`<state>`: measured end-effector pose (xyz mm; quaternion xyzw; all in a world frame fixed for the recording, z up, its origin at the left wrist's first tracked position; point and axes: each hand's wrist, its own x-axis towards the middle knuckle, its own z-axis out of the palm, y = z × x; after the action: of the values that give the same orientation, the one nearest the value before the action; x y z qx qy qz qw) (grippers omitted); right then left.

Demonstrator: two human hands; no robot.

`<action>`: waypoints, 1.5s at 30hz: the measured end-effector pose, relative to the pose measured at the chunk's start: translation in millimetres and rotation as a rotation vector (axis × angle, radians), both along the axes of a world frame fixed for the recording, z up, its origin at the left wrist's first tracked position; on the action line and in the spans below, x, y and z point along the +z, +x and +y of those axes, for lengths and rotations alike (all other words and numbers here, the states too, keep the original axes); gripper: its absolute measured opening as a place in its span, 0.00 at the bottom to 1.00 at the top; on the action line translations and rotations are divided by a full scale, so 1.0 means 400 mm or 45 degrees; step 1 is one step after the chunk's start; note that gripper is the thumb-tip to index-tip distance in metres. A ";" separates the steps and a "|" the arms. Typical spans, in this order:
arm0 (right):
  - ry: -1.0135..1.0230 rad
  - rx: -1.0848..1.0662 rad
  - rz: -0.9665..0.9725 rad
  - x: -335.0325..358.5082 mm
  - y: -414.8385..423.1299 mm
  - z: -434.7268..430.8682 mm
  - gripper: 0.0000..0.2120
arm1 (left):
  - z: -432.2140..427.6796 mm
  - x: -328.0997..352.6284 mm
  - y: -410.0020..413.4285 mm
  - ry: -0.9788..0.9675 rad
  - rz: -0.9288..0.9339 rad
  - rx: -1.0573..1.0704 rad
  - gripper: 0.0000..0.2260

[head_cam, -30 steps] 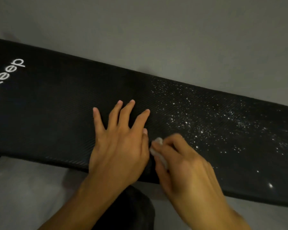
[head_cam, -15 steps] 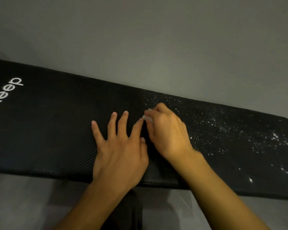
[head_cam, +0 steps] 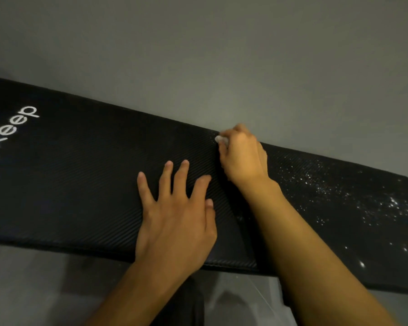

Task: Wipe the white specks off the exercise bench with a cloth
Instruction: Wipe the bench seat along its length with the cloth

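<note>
Black bench (head_cam: pixel 80 184) long axis left-right | right hand (head_cam: pixel 243 156) pinches cloth (head_cam: pixel 219 139) far edge

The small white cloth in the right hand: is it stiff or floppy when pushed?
Probably floppy: the cloth sits bunched inside the right hand, only a corner showing. Likely light, since curled fingers alone hold it.

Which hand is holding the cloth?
The right hand, curled round the white cloth at the far edge of the bench; the left hand lies flat, fingers spread, holding nothing.
</note>
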<state>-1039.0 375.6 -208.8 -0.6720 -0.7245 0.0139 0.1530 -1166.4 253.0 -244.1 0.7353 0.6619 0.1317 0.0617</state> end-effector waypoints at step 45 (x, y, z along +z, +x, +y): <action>-0.183 0.505 -0.021 0.008 0.135 -0.450 0.16 | 0.002 -0.009 0.001 0.015 0.003 -0.030 0.23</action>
<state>-985.0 195.6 -205.6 -0.5254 -0.8409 0.0898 0.0931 -1166.1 253.7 -247.9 0.7436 0.6525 0.1342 0.0582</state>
